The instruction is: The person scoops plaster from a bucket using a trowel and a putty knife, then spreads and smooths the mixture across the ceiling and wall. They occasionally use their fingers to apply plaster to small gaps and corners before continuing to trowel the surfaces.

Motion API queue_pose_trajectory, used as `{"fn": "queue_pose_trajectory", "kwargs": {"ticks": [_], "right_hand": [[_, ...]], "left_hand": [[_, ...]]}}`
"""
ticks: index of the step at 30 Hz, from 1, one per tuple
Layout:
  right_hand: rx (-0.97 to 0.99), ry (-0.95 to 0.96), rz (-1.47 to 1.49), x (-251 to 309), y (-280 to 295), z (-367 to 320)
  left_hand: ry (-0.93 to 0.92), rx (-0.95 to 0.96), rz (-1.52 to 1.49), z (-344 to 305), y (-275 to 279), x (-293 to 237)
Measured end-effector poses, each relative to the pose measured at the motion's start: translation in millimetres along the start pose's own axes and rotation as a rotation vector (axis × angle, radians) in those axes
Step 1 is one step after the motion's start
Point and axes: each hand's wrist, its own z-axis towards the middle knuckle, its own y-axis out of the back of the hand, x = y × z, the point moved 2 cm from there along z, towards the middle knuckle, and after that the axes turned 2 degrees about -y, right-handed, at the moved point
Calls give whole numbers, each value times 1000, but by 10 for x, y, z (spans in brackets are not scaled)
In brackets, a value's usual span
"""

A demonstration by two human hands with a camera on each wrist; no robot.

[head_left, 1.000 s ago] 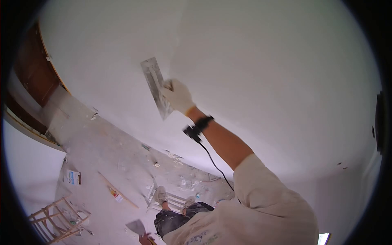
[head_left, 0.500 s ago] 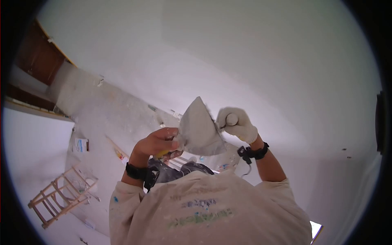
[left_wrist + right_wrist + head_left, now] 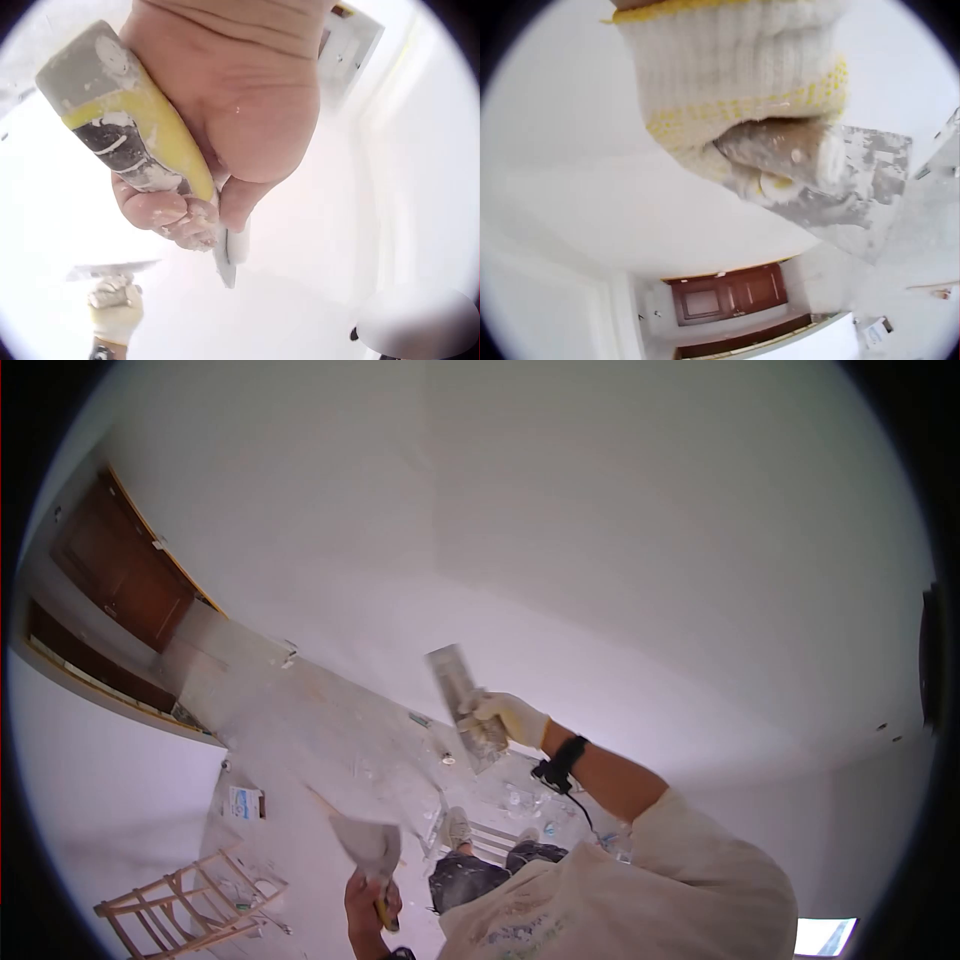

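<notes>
My bare left hand (image 3: 362,905) grips a putty knife (image 3: 370,844) low in front of me, its broad blade pointing up and away. In the left wrist view the yellow and grey handle (image 3: 169,127) is smeared with white paste, as are the fingertips. A white knitted glove covers my right hand (image 3: 515,718), which holds a rectangular plastering trowel (image 3: 449,672) by its handle, near the pale wall (image 3: 600,580). Grey and white smears cover the trowel's blade (image 3: 866,214) in the right wrist view, and the fingers wrap around its round handle (image 3: 780,148).
My feet stand on a slatted bench (image 3: 490,844). A wooden frame with rungs (image 3: 150,908) is on the dusty floor (image 3: 310,755) at lower left, with a small box (image 3: 244,802) beyond it. A brown door (image 3: 125,575) is at far left.
One second ago the trowel was higher, against the wall. Half a second ago both hands met before my chest; since then they have parted, the trowel outward and the putty knife down to the left.
</notes>
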Motion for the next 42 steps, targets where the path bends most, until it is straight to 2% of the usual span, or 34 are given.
{"fn": "queue_pose_trajectory", "kwargs": {"ticks": [1, 2, 3, 5, 7, 10, 11, 13, 14, 15, 16, 17, 18, 20, 23, 25, 26, 27, 28, 30, 31, 32, 33, 34, 36, 37, 39, 41, 42], "right_hand": [[189, -139, 49, 108, -219, 207], [134, 16, -313, 191, -344, 507], [67, 176, -672, 299, -466, 792], [-156, 688, -1211, 781, -737, 1078], [-360, 888, -1310, 1200, -794, 1372], [-533, 856, -1354, 1644, -605, 1663], [-568, 852, -1339, 1713, -621, 1587], [-624, 768, -1377, 1898, -783, 1397], [-656, 820, -1321, 1976, -802, 1211], [-687, 801, -1319, 2168, -921, 1061], [-717, 839, -1268, 2282, -944, 846], [-749, 885, -1206, 2237, -738, 576], [-790, 876, -1189, 2272, -542, 298], [-784, 1087, -1008, 2381, -368, -288], [-906, 1181, -884, 2535, -200, -1224], [-910, 1135, -804, 2653, 27, -1697], [-850, 1088, -654, 2778, -40, -1780], [-777, 1047, -493, 2774, 140, -2045], [-782, 1059, -484, 2780, 308, -2244], [-835, 1370, -478, 2842, 493, -2637], [-838, 1380, -473, 2857, 567, -2780], [-829, 1378, -344, 2833, 655, -2934], [-818, 1369, -228, 2859, 480, -2698], [-813, 1380, -225, 2868, 477, -2725], [-785, 1441, -109, 2813, 528, -2782], [-780, 1445, -102, 2774, 594, -2777], [-735, 1494, -17, 2659, 815, -2781], [-750, 1385, 31, 2286, 1091, -2989], [-693, 1375, 23, 2040, 1076, -3125]], "left_hand": [[-60, -29, -64, -121, 169, 23], [-55, -12, -130, -216, 502, 153], [-75, 6, -120, -262, 523, 147], [-130, -53, -155, -340, 555, 129], [-173, -113, -187, -393, 561, 111], [-192, -171, -205, -397, 538, 86], [-176, -151, -183, -341, 576, 67], [-85, -154, -326, -222, 632, -76], [-58, -224, -261, -144, 477, -209], [-31, -209, -250, -51, 410, -460], [-52, -72, -240, 50, 369, -604], [-76, 67, -223, 157, 307, -508], [-50, 88, -199, 261, 202, -486], [-48, 131, -123, 468, 80, -574], [-67, 186, -24, 655, -219, -646], [-65, 266, 36, 722, -485, -669], [-31, 280, 15, 812, -483, -848], [-8, 289, 5, 779, -598, -757], [-12, 297, 16, 776, -665, -680], [93, 356, -6, 794, -745, -574], [90, 363, 0, 833, -767, -526], [87, 370, 33, 844, -777, -448], [89, 378, 55, 1057, -515, -643], [79, 383, 59, 1096, -573, -680], [154, 504, -25, 1114, -829, -721], [147, 502, -19, 1157, -927, -781], [219, 601, 98, 1240, -1177, -875], [241, 636, 150, 1203, -1511, -802], [288, 658, 236, 1155, -1695, -790]]}}
